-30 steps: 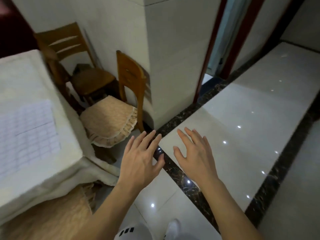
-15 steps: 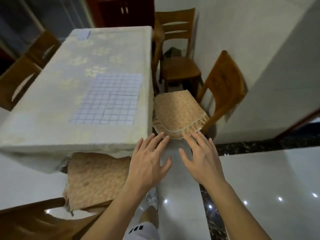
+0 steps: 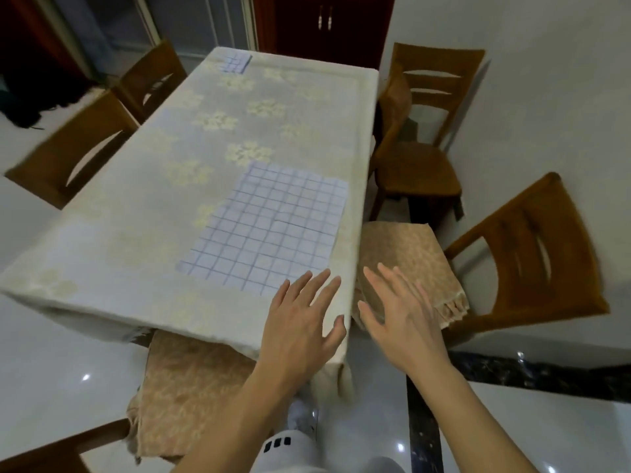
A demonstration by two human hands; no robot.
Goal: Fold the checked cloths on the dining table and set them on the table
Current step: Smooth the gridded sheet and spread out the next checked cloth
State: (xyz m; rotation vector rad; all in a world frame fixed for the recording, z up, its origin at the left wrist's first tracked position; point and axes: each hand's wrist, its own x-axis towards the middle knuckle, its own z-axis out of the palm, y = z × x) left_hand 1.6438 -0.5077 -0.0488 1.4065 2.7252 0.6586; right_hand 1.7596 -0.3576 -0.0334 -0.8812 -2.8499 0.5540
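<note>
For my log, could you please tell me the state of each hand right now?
Left hand: open, fingers spread, holding nothing.
Right hand: open, fingers spread, holding nothing.

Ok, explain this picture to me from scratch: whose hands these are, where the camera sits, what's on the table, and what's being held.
There is no machine here. The camera is worn on a person's head and looks forward and down, so the two bare arms reaching in from the bottom are that person's own. The left hand and the right hand are both spread open and hold nothing. Ahead is a dining table under a pale flowered tablecloth. A large checked cloth lies flat near the close corner, and a small folded checked cloth sits at the far end. Wooden chairs stand around the table, some with tan seat covers.
</note>
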